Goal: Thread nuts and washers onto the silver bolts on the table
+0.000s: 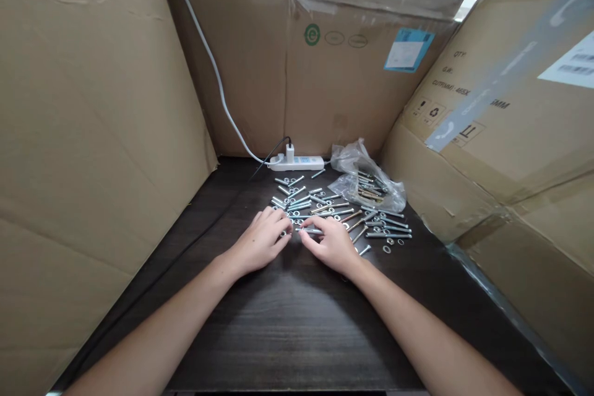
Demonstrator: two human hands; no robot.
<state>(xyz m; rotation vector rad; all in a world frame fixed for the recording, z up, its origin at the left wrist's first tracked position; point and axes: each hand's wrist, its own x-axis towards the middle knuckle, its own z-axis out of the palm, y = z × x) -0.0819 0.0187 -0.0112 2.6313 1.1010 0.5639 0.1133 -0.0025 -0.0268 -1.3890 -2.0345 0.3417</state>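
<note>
Several silver bolts (325, 204) and small washers (387, 249) lie scattered on a dark wooden table (288, 322). My right hand (330, 242) pinches one bolt (310, 231) that lies level, its tip pointing left. My left hand (260, 240) rests knuckles up at the near left edge of the pile, its fingertips curled together close to that bolt's tip. What those fingertips hold is too small to make out. Both hands meet at the front of the pile.
A crumpled clear plastic bag (366, 182) with more bolts lies behind the pile on the right. A white power strip (297, 163) with a plug and white cable sits at the back. Cardboard boxes (93, 136) wall in the table on the left, back and right.
</note>
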